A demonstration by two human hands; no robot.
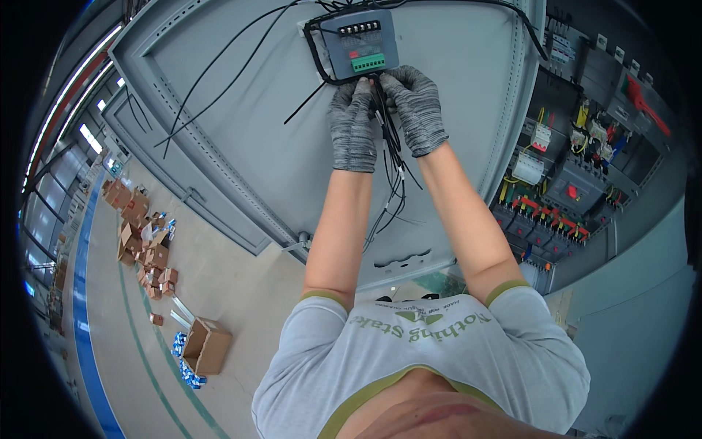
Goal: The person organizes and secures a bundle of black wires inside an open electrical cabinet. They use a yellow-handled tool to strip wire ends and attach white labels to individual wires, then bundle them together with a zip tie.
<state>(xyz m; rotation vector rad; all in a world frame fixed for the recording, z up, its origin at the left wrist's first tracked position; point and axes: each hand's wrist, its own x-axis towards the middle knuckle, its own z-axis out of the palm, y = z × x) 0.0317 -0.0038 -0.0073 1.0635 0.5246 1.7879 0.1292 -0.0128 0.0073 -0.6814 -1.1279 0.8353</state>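
Apparently for steadiness, both forearms [338, 234] reach up together, so the gloved left hand [353, 121] and gloved right hand [415, 110] meet just below the grey module [338, 45]. Their grip is drawn in narrow at the upper ends of the black wires [390, 143]; the fingertips are largely hidden, so I cannot tell which hand pinches a wire. The lower lengths dangle between the arms, seemingly under their own weight. The module sits on the cabinet door [457, 51], its green terminal block [368, 63] facing the person, presumably to keep connections reachable. Right of the door, circuit breakers [578, 190] line the cabinet. Farther left, cardboard boxes [212, 344] lie on the floor [248, 293], probably set aside.
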